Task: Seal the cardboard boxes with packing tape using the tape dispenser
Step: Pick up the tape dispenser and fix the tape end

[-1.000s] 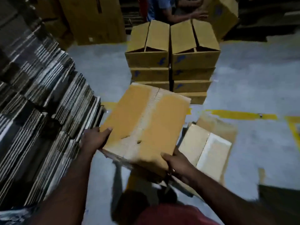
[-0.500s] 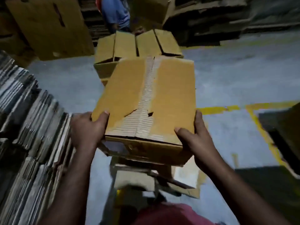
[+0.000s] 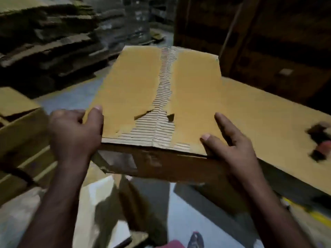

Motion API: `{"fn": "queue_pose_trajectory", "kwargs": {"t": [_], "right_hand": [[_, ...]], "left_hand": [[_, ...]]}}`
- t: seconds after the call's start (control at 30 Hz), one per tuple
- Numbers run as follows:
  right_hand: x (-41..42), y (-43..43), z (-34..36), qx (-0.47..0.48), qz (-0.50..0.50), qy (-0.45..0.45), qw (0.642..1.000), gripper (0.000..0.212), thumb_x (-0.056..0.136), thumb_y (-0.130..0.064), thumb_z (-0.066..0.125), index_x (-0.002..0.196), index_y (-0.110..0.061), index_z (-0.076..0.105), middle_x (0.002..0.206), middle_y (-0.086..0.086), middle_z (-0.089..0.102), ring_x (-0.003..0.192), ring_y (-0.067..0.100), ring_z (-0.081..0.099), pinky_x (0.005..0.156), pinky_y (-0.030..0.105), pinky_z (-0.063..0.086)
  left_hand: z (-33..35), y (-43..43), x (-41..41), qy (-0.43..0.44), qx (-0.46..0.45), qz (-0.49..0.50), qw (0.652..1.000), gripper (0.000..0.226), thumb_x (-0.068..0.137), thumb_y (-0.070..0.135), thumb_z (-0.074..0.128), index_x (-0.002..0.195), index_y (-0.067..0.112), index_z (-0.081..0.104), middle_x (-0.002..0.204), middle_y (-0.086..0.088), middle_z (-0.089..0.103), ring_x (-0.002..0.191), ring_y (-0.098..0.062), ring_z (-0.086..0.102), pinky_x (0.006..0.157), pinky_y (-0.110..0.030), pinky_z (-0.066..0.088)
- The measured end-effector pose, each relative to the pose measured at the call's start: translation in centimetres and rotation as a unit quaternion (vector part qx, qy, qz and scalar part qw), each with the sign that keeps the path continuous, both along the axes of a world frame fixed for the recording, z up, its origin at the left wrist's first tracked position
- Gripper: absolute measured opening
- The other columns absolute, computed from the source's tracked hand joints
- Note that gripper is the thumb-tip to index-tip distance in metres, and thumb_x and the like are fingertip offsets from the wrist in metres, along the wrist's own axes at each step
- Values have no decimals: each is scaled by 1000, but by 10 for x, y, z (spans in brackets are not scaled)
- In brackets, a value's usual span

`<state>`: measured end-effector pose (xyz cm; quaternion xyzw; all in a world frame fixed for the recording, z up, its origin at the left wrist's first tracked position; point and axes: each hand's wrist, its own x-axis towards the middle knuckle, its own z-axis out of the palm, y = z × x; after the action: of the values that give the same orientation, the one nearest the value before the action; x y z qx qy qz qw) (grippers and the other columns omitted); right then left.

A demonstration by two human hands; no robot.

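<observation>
The left hand (image 3: pixel 75 133) and right hand (image 3: pixel 231 149) are gripping the cardboard box (image 3: pixel 157 97) between curled fingers (image 3: pixel 95 119), and should be lowering it level onto the tabletop (image 3: pixel 268 122) beyond them.

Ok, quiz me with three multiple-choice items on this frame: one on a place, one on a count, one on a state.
1. Where is the blurred dark and red object?
A. on the cardboard surface at right
B. on top of the held box
C. in the left hand

2. How many hands grip the held box?
A. none
B. one
C. two

3. The strip along the box's centre seam is
A. intact
B. peeled to bare corrugation
C. freshly taped

Key: 1 A, it lies right of the box; 2 C, left hand and right hand clasp its near corners; 3 B, ribbed fluting shows.
</observation>
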<state>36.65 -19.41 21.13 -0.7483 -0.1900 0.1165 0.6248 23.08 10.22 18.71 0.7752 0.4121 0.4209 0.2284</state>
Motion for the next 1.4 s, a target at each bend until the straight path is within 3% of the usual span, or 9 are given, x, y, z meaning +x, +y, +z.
{"fn": "queue_pose_trajectory", "kwargs": {"t": [0.27,0.53,0.67,0.87,0.97,1.1,1.2,1.33,1.4], "right_hand": [[125,-157,8,21,-194,-45,980,60,68,-58,73,126,-50,59,133,-28,55,133,4,49,112,47,42],[231,-237,-18,4,-251,-29,967,49,91,-23,72,139,-22,60,142,-4,55,130,12,49,110,39,41],[268,-251,-29,-14,-263,-24,964,39,91,-21,71,130,-18,67,124,-8,64,121,14,59,108,44,47],[316,-248,-29,-90,-286,-65,952,34,94,-24,68,128,-20,68,120,-7,64,114,7,54,92,26,40],[337,-243,-31,-91,-321,-71,940,31,94,-24,67,124,-21,70,120,-5,67,114,9,58,93,28,43],[363,-233,-29,-88,-369,-64,923,28,94,-25,67,121,-23,72,118,-6,68,113,11,60,95,31,47],[370,-237,-23,-91,-355,-38,929,27,96,-29,65,121,-26,71,115,-9,66,106,7,59,89,32,47],[379,-258,-39,16,-441,37,897,28,99,-35,59,123,-23,67,113,-5,64,98,4,57,86,35,45],[383,-277,-65,-42,-514,66,854,29,93,-43,62,111,-22,70,106,3,68,88,15,61,75,37,51]], "left_hand": [[20,-135,218,-29,22,-150,988,59,86,55,47,52,7,45,63,-16,43,74,-34,52,60,-35,26],[4,-220,344,-11,-28,-206,978,54,82,52,51,50,11,37,67,-16,35,64,-43,55,56,-33,30],[-14,-237,386,17,-64,-219,973,61,78,53,48,69,-6,59,87,-36,57,70,-45,59,56,-34,34],[-21,-232,441,40,-58,-241,968,68,82,56,45,91,-6,72,96,-22,58,82,-36,60,58,-28,34],[-15,-226,468,129,-20,-296,946,61,93,53,56,123,1,65,121,-16,49,107,-36,57,83,-38,48],[6,-228,503,299,97,-363,877,67,97,67,38,148,23,43,149,-13,38,136,-36,40,110,-60,32],[26,-240,518,326,205,-433,815,75,95,75,28,153,29,35,164,-9,23,151,-32,19,116,-71,5],[40,-277,519,319,269,-672,612,95,87,85,29,162,31,10,170,6,-15,156,-16,-13,124,-59,-8],[35,-292,518,342,329,-684,554,94,92,79,34,163,24,5,170,2,-15,156,-17,-14,125,-57,-4]]}}
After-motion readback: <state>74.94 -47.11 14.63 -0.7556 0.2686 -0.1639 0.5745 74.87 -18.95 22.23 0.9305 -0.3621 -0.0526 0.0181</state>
